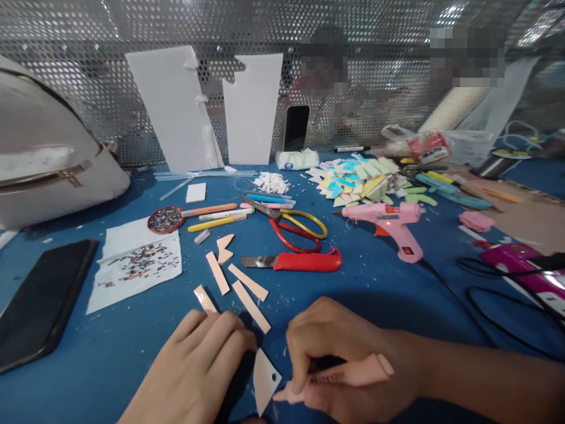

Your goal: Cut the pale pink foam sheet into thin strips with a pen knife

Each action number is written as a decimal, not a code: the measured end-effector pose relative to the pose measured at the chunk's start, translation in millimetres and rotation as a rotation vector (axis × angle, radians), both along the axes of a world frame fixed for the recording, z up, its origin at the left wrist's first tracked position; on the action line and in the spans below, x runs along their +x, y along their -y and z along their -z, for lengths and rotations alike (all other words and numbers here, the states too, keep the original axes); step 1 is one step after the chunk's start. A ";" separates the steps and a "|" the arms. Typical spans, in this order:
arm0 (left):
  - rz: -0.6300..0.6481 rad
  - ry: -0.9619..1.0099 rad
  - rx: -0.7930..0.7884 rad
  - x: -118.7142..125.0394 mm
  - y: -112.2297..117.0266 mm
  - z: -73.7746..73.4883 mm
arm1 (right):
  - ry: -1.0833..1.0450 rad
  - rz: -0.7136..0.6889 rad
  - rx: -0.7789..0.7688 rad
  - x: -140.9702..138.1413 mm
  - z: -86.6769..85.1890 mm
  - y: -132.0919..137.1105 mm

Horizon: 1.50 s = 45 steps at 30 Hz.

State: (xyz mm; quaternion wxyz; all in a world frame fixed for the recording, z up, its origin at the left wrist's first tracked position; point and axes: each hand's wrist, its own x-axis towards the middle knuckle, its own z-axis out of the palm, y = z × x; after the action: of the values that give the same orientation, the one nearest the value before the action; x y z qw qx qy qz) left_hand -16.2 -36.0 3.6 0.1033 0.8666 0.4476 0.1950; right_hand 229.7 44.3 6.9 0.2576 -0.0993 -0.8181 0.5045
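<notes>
My right hand [339,359] grips a peach marker [353,372], its tip at the right edge of a small pale peach cut-out piece [263,386]. That piece is fan-shaped with a dark round spot. Curled on the table, my left hand [198,365] has its index fingertip at the top of the cut-out and what looks like the thumb at its lower end. A glossy peach strip [204,298] shows partly beyond the left knuckles. Further peach strips [251,306] lie just ahead of both hands.
A red utility knife [306,260] with its blade out, scissors [286,224] and a pink glue gun [392,221] lie ahead. Left are a phone [44,300], a sheet of dark bits [141,265] and a bag [53,147]. Paper scraps [362,179] are heaped behind.
</notes>
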 end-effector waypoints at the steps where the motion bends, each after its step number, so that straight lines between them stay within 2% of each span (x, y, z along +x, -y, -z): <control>1: -0.004 0.001 -0.003 0.0 0.2 0.1 | 0.027 0.020 -0.015 0.9 -2.2 -0.6; 5: -0.009 0.000 0.007 0.2 -0.9 -0.8 | 0.158 0.072 -0.128 3.6 -13.0 -3.9; 9: 0.015 0.015 0.003 -1.3 -4.1 -0.8 | 0.251 0.058 -0.199 3.7 -18.2 -5.4; 20: 0.098 -0.042 -0.030 -6.0 -8.9 -9.4 | 0.331 0.052 -0.213 4.3 -18.1 -7.5; 28: 0.094 -0.033 0.008 -4.0 -9.9 -7.4 | 0.323 0.041 -0.204 4.3 -19.1 -6.7; 37: 0.043 -0.021 -0.093 -2.0 -6.2 -9.7 | 0.333 0.074 -0.244 3.6 -22.6 -6.4; 45: 0.051 -0.012 -0.107 -2.6 -5.5 -8.4 | 0.326 0.089 -0.294 4.2 -18.8 -6.4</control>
State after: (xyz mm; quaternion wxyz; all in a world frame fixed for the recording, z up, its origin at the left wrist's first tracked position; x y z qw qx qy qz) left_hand -18.7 -30.4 11.9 0.1518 0.8720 0.4360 0.1627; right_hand 233.9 50.7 25.7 0.1265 -0.2520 -0.7613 0.5839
